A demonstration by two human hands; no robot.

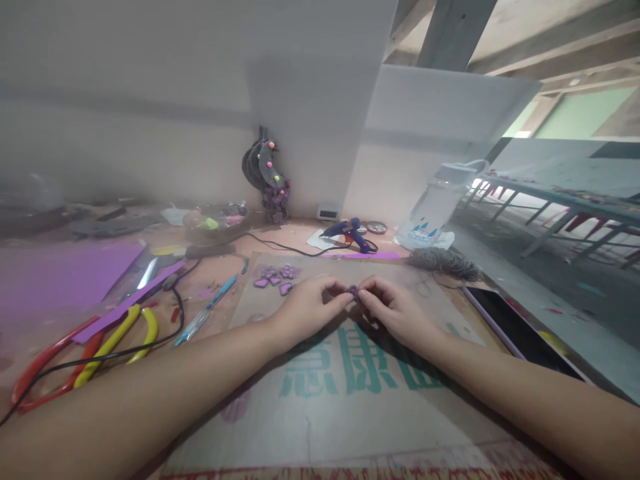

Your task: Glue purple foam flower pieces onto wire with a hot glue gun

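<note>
My left hand (320,300) and my right hand (387,303) meet above the printed board (280,433). Between their fingertips they pinch one small purple and grey piece (354,292), mostly covered by the fingers; its exact shape I cannot make out. Just left of my left hand, several small purple shapes with dark edging (274,279) lie on the board, some like hearts and some like flowers. Grey yarn (443,262) rests beyond my right hand.
A blue glue gun (353,233) with a black cord lies at the back. Red and yellow-handled pliers (95,353), a blue pen (207,310) and purple sheets (60,273) are left. A phone (520,330) and a water bottle (435,207) stand right. A decorated grey crescent (265,167) leans behind.
</note>
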